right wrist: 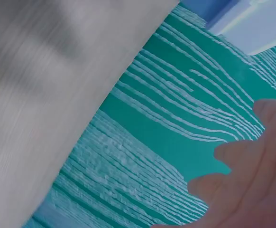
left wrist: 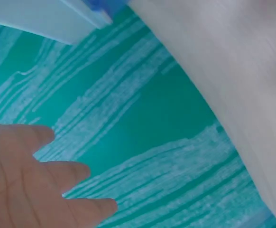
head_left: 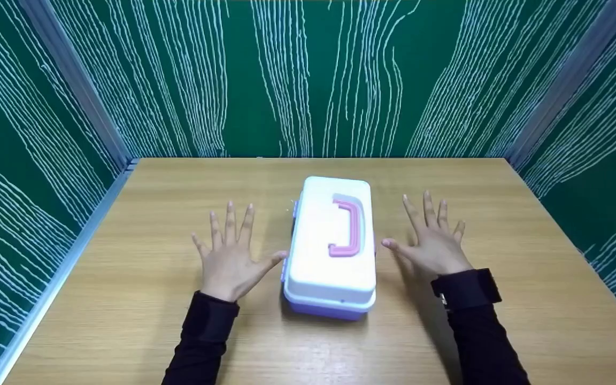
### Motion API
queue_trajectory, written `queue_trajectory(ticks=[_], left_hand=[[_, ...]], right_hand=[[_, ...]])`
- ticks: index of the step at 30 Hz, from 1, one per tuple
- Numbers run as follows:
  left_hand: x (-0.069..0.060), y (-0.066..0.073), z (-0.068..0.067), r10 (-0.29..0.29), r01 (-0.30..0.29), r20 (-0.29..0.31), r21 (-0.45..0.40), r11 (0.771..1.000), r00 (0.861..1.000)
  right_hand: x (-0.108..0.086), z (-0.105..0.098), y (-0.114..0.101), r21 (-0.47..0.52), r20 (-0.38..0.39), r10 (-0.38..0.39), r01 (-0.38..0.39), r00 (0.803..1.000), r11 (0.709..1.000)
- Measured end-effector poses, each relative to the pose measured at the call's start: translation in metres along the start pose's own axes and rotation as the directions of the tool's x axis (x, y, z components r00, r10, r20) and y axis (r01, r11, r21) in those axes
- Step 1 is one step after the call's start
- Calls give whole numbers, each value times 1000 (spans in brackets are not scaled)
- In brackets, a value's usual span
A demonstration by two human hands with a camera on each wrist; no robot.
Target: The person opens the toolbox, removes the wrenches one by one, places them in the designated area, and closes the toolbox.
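A lidded plastic box with a white top and a purple base stands in the middle of the table. Its pink carry handle lies folded down in a recess of the lid. On the box's left, my left hand is spread wide, the thumb tip close to the box's side; whether it touches cannot be told. To the right, my right hand is spread too, its thumb pointing at the box with a small gap. Both hands hold nothing. Each wrist view shows part of the box at its top edge, blurred.
The wooden table reaches back to a green wall with white wavy lines. Grey metal posts stand at the corners, and a metal rail runs along the left edge. Black straps circle both wrists.
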State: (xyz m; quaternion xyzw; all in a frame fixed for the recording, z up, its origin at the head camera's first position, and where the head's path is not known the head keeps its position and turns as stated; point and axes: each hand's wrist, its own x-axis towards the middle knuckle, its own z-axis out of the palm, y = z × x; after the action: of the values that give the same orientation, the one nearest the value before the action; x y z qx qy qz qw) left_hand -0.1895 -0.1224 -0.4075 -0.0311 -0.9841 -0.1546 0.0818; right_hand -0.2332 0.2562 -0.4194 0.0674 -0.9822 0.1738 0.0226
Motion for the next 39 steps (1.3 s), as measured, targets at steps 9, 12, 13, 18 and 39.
queue_trajectory(ticks=[9, 12, 13, 18, 39], left_hand=[[-1, 33, -8, 128, -128, 10, 7, 992, 992], [-2, 47, -8, 197, -197, 21, -7, 980, 980], [-3, 51, -8, 219, -219, 29, -12, 976, 975], [-8, 71, -2, 347, -347, 82, -18, 938, 934], [-20, 100, 25, 618, -611, 3, 156, 776, 786]], right_hand=[[5, -6, -12, 147, -73, -96, 105, 993, 984], [6, -4, -19, 223, -111, -151, 173, 982, 959], [6, -2, -21, 257, -111, -161, 184, 981, 949], [2, 8, -31, 444, -81, -168, 186, 982, 876], [6, 47, -27, 815, 79, -65, -27, 995, 578]])
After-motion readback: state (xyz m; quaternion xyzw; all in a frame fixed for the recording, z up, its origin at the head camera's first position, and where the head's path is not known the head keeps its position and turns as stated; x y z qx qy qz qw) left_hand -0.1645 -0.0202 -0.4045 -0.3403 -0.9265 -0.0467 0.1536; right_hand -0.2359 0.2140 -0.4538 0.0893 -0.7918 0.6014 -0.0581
